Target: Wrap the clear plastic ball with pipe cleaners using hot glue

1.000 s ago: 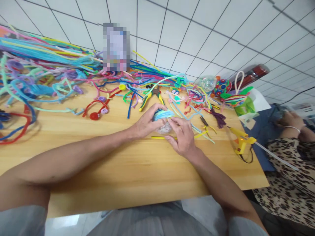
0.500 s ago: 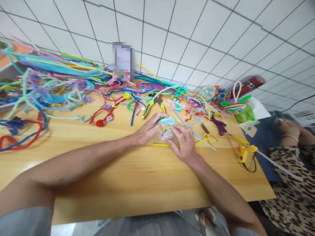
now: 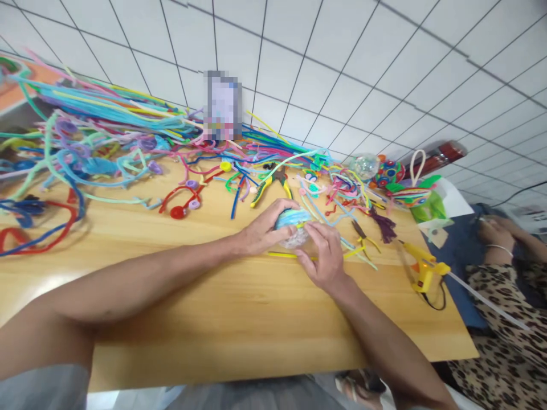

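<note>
A round ball sits between my two hands. Its upper part is covered in blue and teal pipe cleaner, while the lower part looks clear and whitish. My left hand is closed around its left side, thumb across the front. On the right, my right hand pinches a short yellow pipe cleaner against the ball's front. Another yellow pipe cleaner lies on the table under the ball, passing behind my right hand. Yellow-and-black pliers lie open just beyond the ball.
Heaps of coloured pipe cleaners line the back of the wooden table. A phone-like blurred panel stands against the tiled wall. To the right are smaller pliers, a yellow glue gun and a clear ball. Another person's hand rests farther right.
The whole view has shifted slightly, with things appearing a little farther right. Both hands stay on the ball; my right fingertips still press the yellow pipe cleaner on its front.
</note>
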Demonstrator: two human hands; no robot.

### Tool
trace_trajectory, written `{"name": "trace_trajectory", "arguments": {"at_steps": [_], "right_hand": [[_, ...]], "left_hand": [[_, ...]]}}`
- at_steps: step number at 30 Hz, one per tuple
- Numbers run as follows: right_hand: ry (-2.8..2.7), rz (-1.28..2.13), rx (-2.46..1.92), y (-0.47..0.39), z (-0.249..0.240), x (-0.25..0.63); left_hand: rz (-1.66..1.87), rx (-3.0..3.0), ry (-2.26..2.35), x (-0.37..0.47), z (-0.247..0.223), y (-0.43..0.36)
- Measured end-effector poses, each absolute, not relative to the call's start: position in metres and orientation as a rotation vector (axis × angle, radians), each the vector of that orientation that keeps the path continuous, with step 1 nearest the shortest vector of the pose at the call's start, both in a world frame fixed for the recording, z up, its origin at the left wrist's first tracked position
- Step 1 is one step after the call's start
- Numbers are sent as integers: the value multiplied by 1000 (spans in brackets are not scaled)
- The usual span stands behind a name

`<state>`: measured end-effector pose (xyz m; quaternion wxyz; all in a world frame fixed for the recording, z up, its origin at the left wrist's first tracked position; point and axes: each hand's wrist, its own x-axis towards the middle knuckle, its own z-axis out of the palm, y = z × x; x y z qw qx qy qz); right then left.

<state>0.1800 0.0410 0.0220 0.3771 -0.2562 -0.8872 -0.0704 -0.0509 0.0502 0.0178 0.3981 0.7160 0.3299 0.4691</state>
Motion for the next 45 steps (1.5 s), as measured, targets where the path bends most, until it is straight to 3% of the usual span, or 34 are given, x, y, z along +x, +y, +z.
{"name": "trace_trajectory", "arguments": {"at_steps": [45], "right_hand": [[-2266, -120, -698, 41, 23, 179]], "left_hand": [[1098, 1868, 841, -61, 16, 50]]}}
